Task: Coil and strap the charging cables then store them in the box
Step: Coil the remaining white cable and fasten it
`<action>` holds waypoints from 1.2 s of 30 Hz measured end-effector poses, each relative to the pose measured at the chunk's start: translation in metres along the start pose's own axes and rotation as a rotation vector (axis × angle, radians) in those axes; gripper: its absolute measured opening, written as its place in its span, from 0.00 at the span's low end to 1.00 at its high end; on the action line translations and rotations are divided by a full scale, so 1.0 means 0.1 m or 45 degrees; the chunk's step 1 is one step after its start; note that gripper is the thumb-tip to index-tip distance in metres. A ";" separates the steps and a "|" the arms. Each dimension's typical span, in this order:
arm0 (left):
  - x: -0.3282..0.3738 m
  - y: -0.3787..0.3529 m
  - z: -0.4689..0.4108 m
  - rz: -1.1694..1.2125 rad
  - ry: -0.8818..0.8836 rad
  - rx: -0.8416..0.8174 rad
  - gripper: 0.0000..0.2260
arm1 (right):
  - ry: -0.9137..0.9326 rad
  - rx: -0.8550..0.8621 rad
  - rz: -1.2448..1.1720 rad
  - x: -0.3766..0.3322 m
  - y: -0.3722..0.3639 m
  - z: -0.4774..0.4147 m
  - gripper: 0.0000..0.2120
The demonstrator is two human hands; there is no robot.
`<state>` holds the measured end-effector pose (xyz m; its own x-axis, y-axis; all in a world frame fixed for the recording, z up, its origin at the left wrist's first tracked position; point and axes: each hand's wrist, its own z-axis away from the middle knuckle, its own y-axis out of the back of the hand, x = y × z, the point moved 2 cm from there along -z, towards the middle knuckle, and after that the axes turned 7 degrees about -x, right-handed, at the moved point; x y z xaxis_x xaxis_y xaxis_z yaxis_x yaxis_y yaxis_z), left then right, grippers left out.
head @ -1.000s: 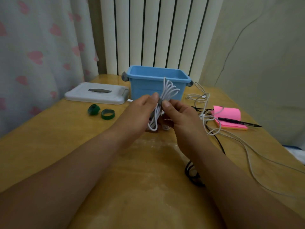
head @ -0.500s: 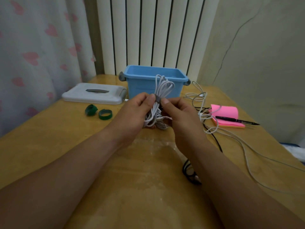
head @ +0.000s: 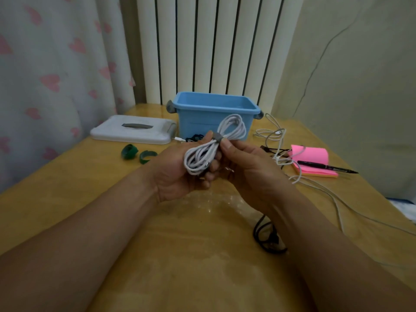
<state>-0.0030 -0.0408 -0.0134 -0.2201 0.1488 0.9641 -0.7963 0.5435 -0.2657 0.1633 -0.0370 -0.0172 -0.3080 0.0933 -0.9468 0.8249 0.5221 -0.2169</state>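
Head view: left grip (head: 180,174) is clutching the cable coil (head: 234,129) steady while right grip (head: 252,170) is pinching its strap (head: 217,138), probably tightening.

**Single view, head-worn wide-angle camera.** The lens sits above the near edge of the wooden table (head: 90,199) and faces forward and down along it. Both forearms enter from the bottom corners, at 7 and 5 o'clock. They converge close to the lens, just above frame centre, where the left hand (head: 177,176) and right hand (head: 252,172) hold a coiled white cable (head: 202,154). The blue box (head: 195,124) stands farther off at 12 o'clock, before the radiator (head: 216,52). The curtain (head: 56,75) fills 9 to 11 o'clock and the wall (head: 360,86) fills 1 to 3 o'clock.
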 end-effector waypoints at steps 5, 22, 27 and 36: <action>0.09 0.05 -0.02 -0.148 -0.077 0.230 0.27 | 0.057 0.264 0.100 0.03 0.05 -0.05 0.11; -0.02 -0.09 0.00 0.093 -0.104 -0.175 0.17 | 0.035 0.071 -0.007 -0.02 0.03 -0.02 0.17; 0.02 -0.16 -0.01 -0.231 -0.120 0.065 0.24 | 0.085 0.208 0.035 -0.02 0.05 -0.02 0.14; 0.00 -0.18 -0.01 -0.018 -0.226 0.107 0.20 | 0.104 0.129 0.090 -0.01 0.05 -0.02 0.12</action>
<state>0.0122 -0.0496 -0.0088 -0.2984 -0.0107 0.9544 -0.8426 0.4726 -0.2581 0.1670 -0.0331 -0.0169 -0.2814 0.1981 -0.9389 0.8884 0.4235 -0.1770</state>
